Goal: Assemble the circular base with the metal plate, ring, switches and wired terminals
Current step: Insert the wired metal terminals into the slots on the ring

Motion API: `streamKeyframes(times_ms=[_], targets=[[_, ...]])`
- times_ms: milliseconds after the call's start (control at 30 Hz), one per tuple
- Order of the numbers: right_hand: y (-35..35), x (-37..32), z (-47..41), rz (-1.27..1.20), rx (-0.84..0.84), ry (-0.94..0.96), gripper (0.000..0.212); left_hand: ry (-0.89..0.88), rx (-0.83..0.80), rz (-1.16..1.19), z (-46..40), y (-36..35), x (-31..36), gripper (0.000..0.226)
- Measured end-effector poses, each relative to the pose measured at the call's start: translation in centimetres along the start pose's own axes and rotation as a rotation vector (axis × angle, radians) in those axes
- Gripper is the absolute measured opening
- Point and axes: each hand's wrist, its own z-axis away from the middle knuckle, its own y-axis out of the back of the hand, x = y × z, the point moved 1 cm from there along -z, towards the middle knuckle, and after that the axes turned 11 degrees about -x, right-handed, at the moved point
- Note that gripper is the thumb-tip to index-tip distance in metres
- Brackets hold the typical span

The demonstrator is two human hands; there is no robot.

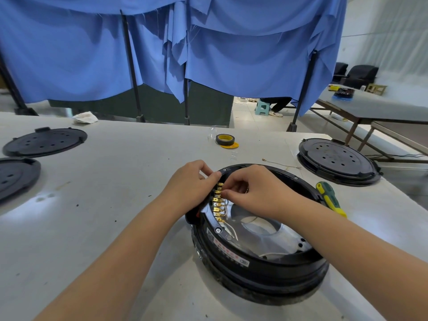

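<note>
Terminals decide this step: the row of brass spade terminals [217,201] runs along the inner left wall of the circular base [257,262], its long axis going from near the person toward the far rim, and both hands meet at its far end. The base sits on the white worktable [115,205], right of centre, with the shiny metal plate [266,230] lying in its floor and thin wires curling from the nearer terminals onto that plate.

The left hand [190,184] comes in from outside the rim, fingers curled over the black edge beside the upper terminals, seemingly steadying the terminal block. The right hand [252,188] reaches across the open well from the opposite side, its thumb and forefinger pinched together right at a terminal near the top of the row; what it pinches is probably a wire connector, though the fingers hide it.

Judging from this, the nearer terminals already carry wires and the far ones are being fitted. The push should run sideways, from the well outward toward the left wall, across the row's axis, with the left hand bracing against it.

A green-and-yellow screwdriver [330,199] lies just beside the base's right rim, untouched.
</note>
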Motion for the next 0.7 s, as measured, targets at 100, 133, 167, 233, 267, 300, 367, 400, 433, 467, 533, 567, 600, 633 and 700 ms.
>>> streamKeyframes(times_ms=[100, 133, 167, 233, 267, 300, 367, 400, 433, 467, 533, 567, 600, 633, 700], targets=[[-0.04, 0.01, 0.00, -0.012, -0.001, -0.002, 0.007, 0.000, -0.006, 0.001, -0.02, -0.01, -0.05, 0.020], [-0.07, 0.01, -0.01, -0.019, -0.001, -0.004, 0.007, 0.001, -0.006, 0.004, -0.01, -0.01, -0.06, 0.020], [-0.09, 0.01, -0.03, -0.023, 0.000, -0.005, 0.007, 0.001, -0.006, 0.006, -0.01, -0.02, -0.07, 0.020], [-0.13, 0.02, -0.10, -0.023, 0.002, -0.007, 0.007, -0.001, -0.005, 0.011, -0.03, -0.05, -0.10, 0.019], [-0.15, 0.02, -0.12, -0.022, 0.002, -0.007, 0.008, -0.002, -0.004, 0.013, -0.04, -0.07, -0.11, 0.019], [-0.18, 0.02, -0.14, -0.021, 0.002, -0.007, 0.008, -0.003, -0.004, 0.014, -0.05, -0.09, -0.11, 0.019], [-0.22, 0.02, -0.17, -0.023, 0.004, -0.007, 0.008, -0.001, -0.004, 0.013, -0.07, -0.11, -0.12, 0.019], [-0.23, 0.02, -0.20, -0.024, 0.006, -0.007, 0.008, -0.001, -0.005, 0.013, -0.09, -0.11, -0.12, 0.019], [-0.25, 0.02, -0.21, -0.024, 0.008, -0.006, 0.008, -0.001, -0.005, 0.013, -0.10, -0.12, -0.11, 0.019], [-0.27, 0.01, -0.23, -0.025, 0.007, -0.004, 0.008, -0.001, -0.005, 0.014, -0.10, -0.12, -0.12, 0.018], [-0.27, 0.04, -0.23, -0.021, 0.006, -0.001, 0.008, -0.002, -0.005, 0.016, -0.12, -0.14, -0.15, 0.018], [-0.28, 0.08, -0.24, -0.019, 0.005, -0.001, 0.008, -0.003, -0.005, 0.016, -0.13, -0.15, -0.17, 0.018], [-0.28, 0.10, -0.23, -0.018, 0.003, -0.001, 0.008, -0.004, -0.007, 0.015, -0.13, -0.16, -0.19, 0.018], [-0.28, 0.11, -0.24, -0.018, 0.000, 0.000, 0.008, -0.004, -0.009, 0.014, -0.14, -0.17, -0.20, 0.018], [-0.29, 0.11, -0.27, -0.013, -0.002, 0.005, 0.008, -0.005, -0.011, 0.015, -0.13, -0.17, -0.21, 0.017]])
